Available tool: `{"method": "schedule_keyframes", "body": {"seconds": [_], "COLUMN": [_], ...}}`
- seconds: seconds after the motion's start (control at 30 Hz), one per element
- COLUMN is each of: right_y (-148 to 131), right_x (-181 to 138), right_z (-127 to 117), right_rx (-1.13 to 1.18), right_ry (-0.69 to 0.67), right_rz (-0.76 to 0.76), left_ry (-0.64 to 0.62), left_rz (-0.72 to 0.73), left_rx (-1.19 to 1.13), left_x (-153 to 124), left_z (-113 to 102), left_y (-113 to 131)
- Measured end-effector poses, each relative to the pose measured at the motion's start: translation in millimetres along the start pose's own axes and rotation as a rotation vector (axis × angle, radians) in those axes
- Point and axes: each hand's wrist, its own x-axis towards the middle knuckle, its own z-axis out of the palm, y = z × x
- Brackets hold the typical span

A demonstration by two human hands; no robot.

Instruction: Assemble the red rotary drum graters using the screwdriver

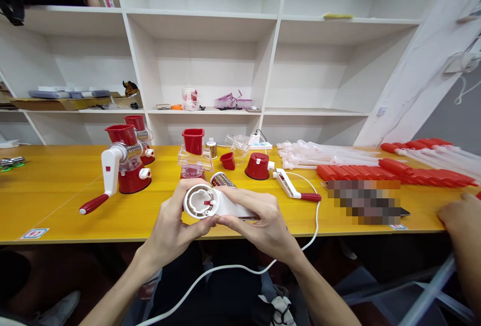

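Note:
A white plastic crank handle [230, 205] is held between both my hands above the table's front edge. Its round, hollow end faces me, with a small red piece inside. My left hand [169, 223] is closed around the round end, thumb below it. My right hand [265, 218] grips the arm of the crank from the right, covering much of it. Just behind lies a metal grater drum [223, 180]. A clear grater body with a red hopper [193, 141] stands beyond my left hand. To the right are a red base [257, 167] and another crank with a red grip [310, 197].
Assembled rotary graters [130, 158] stand at left. A red pusher [227, 161] and a small drum [212, 148] sit behind. Red-and-white plastic parts [353, 172] are piled at right. A white cable [240, 267] crosses in front. Another person's hand [460, 212] is at the right edge.

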Motion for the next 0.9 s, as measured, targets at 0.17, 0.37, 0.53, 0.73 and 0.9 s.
{"method": "schedule_keyframes", "body": {"seconds": [0.17, 0.37, 0.53, 0.73, 0.9], "right_y": [0.6, 1.2, -1.6, -3.7, -1.7], "right_x": [-0.6, -1.3, -1.0, -2.8, -2.2], "right_z": [1.9, 0.4, -1.3, -2.8, -0.4], "right_rx": [-0.003, -0.035, -0.074, -0.110, -0.166], "right_ry": [0.030, 0.004, -0.024, -0.038, -0.040], "right_rz": [-0.013, 0.022, 0.064, 0.091, 0.068], "left_ry": [0.030, 0.026, 0.008, -0.014, 0.031], "left_rz": [0.001, -0.002, -0.040, -0.107, -0.183], "left_rx": [0.048, 0.075, 0.063, 0.002, -0.111], "left_x": [-2.3, -0.9, -0.3, -1.5, -1.6], "left_z": [1.1, 3.4, 3.1, 4.5, 9.9], "left_y": [1.2, 3.2, 3.4, 4.2, 9.4]}}
